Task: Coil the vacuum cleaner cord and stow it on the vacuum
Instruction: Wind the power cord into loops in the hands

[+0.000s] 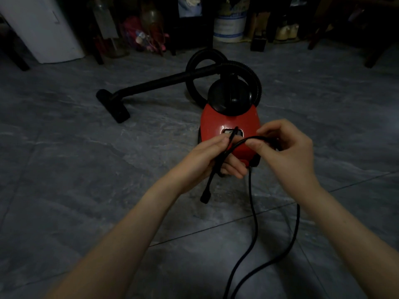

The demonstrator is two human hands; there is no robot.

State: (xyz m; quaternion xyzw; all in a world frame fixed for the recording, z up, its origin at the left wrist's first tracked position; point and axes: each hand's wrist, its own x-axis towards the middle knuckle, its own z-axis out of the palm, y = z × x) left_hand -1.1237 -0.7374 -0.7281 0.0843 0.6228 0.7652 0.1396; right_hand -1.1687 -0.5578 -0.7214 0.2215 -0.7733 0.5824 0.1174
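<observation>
The red vacuum [230, 126] sits on the grey tiled floor [64, 169], and bare floor lies open on both sides of it and in front of it. Behind the vacuum its black hose [255, 83] curls in a loop, and the wand [164, 82] runs out to the left of the vacuum to the floor nozzle [113, 105]. Farther behind the vacuum the room closes off with dark furniture legs, a white bucket [230, 26], bottles and a white appliance [41, 26], all well apart from it.

Both bare forearms reach forward, the hands meeting just in front of the vacuum's near end. The left hand [212, 157] is palm-up with fingers curled, closed around strands of the black cord [254, 212]; the plug end [206, 195] hangs below it. The right hand [285, 145] is turned down at the wrist, thumb and fingers pinched on an arc of the cord that bridges over to the left hand. From the hands two lengths of cord drop to the floor in front of the vacuum and trail out of the bottom of the view.

A pale label [232, 132] sits on top of the vacuum, partly hidden by the cord; its writing cannot be read.
</observation>
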